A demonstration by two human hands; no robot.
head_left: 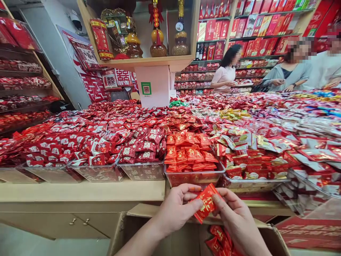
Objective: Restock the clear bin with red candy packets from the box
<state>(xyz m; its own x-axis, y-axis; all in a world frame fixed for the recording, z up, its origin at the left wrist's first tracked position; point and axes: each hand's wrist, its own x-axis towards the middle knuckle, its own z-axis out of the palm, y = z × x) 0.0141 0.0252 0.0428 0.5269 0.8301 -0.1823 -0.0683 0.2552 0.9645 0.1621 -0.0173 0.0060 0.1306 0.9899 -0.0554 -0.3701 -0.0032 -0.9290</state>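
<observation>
Red and gold, a packet (pixel 205 204) is held tilted between two hands above an open carton (pixel 142 209) at the near side. The left hand (pixel 181 205) pinches its left edge, thumb on the printed face and fingers curled; the right hand (pixel 231 209) pinches its right edge, thumb on the front. Below, partly hidden by the right forearm, more red sweets (pixel 220 240) lie in the carton. Just beyond the hands stands a clear bin (pixel 194 174) heaped with similar red-and-gold sweets (pixel 190 155). To its left, more bins, full of dark red and white wrappers (pixel 141 147), line the near edge of a pale counter (pixel 80 192); to its right is a bin of durian sweets (pixel 255 171). Farther back, a white pillar (pixel 153 85) bears a green-framed code (pixel 146 89) under a cabinet (pixel 144 63) of bottles. At far right, people (pixel 225 76) stand behind the heaps, near shelves (pixel 259 35) of red boxes.
</observation>
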